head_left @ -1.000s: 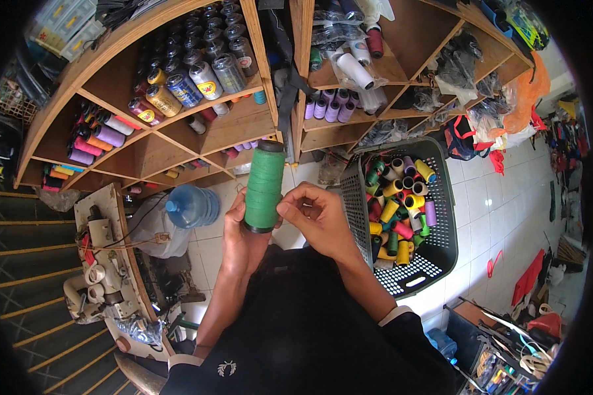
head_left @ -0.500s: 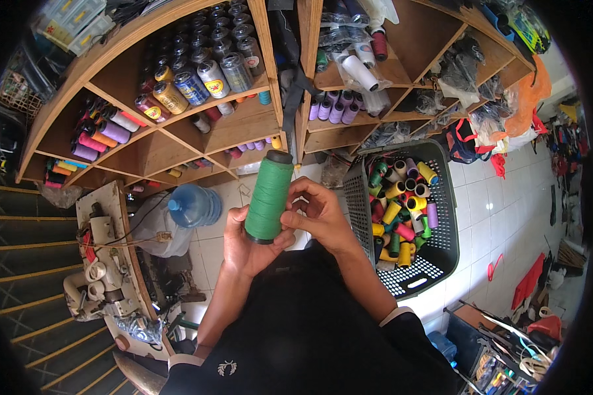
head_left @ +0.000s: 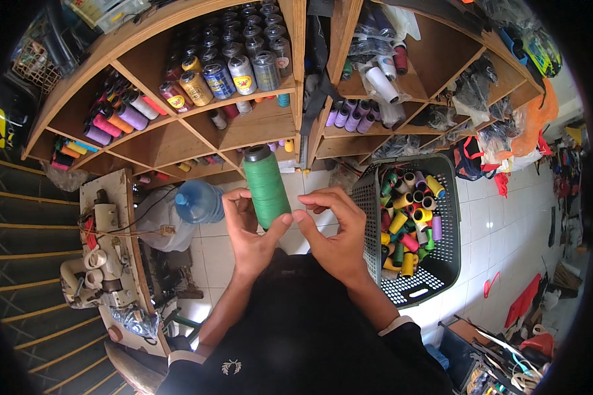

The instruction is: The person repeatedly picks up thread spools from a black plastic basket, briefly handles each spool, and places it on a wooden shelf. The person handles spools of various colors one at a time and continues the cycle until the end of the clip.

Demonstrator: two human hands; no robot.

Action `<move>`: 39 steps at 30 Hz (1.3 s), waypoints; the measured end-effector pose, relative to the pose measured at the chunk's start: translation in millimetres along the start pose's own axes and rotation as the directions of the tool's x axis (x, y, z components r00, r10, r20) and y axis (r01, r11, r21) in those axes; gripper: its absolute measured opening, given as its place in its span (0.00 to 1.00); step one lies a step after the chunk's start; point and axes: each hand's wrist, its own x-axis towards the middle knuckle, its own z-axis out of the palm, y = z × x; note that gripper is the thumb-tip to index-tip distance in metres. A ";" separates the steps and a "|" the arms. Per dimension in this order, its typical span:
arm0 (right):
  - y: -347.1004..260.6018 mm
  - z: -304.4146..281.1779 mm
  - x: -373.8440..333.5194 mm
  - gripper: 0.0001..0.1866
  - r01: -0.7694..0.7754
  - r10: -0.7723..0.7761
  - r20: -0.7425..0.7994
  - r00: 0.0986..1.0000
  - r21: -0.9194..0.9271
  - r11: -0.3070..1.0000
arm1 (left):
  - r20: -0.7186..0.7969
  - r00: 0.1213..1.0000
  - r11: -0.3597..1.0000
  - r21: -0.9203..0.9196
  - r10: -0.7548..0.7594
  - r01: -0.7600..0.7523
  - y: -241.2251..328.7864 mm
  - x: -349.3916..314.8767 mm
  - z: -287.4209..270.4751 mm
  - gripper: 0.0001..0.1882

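1. Since the earlier frame, the green cylindrical thread spool [head_left: 267, 187] has swung from leaning right to leaning left.
2. Left hand [head_left: 250, 240]: the grip pinches the spool's lower part, thumb on its right.
3. Right hand [head_left: 339, 234]: thumb and forefinger spread, just beside the spool.
4. Rightward: dark perforated plastic basket [head_left: 449, 243], its edge near that hand.
5. Beyond: brown wooden shelves [head_left: 171, 143].

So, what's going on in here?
A person holds a large green thread spool in the left hand. The right hand is close beside it, thumb and fingers apart. To the right stands a dark basket of mixed-colour spools; ahead are wooden shelves.
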 end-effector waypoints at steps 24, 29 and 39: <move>-1.7 3.1 1.0 0.05 -0.046 0.046 -0.014 0.999 -0.010 0.999 | 0.149 0.983 0.988 0.096 0.107 -0.123 -3.2 -5.3 -8.2 0.38; 2.6 1.4 0.5 0.04 0.008 -0.008 -0.005 1.000 -0.043 0.999 | 0.190 0.982 0.993 -0.104 -0.025 0.046 2.5 -8.1 0.6 0.31; 33.2 -34.7 9.2 0.05 -0.038 0.036 -0.042 0.998 -0.052 0.998 | 0.139 0.974 0.934 -0.288 -0.179 0.213 5.6 -6.1 12.0 0.31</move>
